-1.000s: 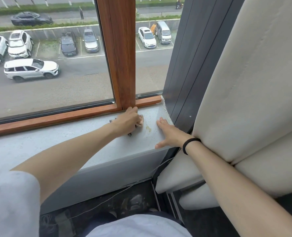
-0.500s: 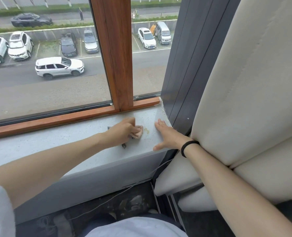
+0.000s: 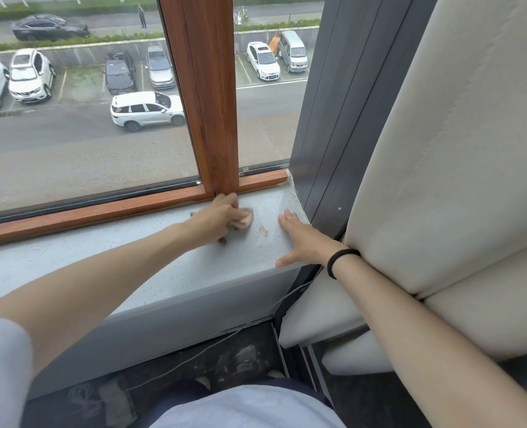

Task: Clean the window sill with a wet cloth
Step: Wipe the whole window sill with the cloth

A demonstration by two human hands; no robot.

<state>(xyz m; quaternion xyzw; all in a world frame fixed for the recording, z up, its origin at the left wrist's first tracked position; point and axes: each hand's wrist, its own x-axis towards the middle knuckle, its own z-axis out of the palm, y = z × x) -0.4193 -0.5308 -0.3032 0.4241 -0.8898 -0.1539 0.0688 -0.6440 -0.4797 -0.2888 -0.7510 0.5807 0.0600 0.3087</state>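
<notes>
Outside the glass lies a wet street. We count six vehicles parked in a row, one white SUV (image 3: pixel 146 111) on the road and one dark sedan (image 3: pixel 49 26) on the far lane.

Our window sill (image 3: pixel 117 270) is grey and speckled. Its long axis runs left to right, and its right end meets a dark grey wall panel (image 3: pixel 333 103). Along its far side runs the wooden window frame (image 3: pixel 101 211), with one upright wooden mullion (image 3: pixel 206 103) rising from it.

Our left hand (image 3: pixel 219 216) rests on the sill at the foot of that mullion, fingers curled round one pinkish cloth (image 3: pixel 246 218). The cloth is bunched, so we can give it no clear long axis. Its free lump sticks out on the right of the fist, toward our other hand. A small dark bit (image 3: pixel 222 240) shows under the left wrist; we cannot tell what it is.

Our right hand (image 3: pixel 302 239) lies flat on the sill's right end, holding nothing. Its fingers are straight and point toward the window, and its thumb reaches out along the front edge. One black hair tie (image 3: pixel 339 261) circles that wrist. Between the two hands sits one yellowish stain (image 3: pixel 263 231), just beside the cloth and not covered by it.

Cream upholstered panels (image 3: pixel 441 149) crowd in on the right, touching our right forearm. Below the sill, one thin white cable (image 3: pixel 213 344) crosses the dark floor.
</notes>
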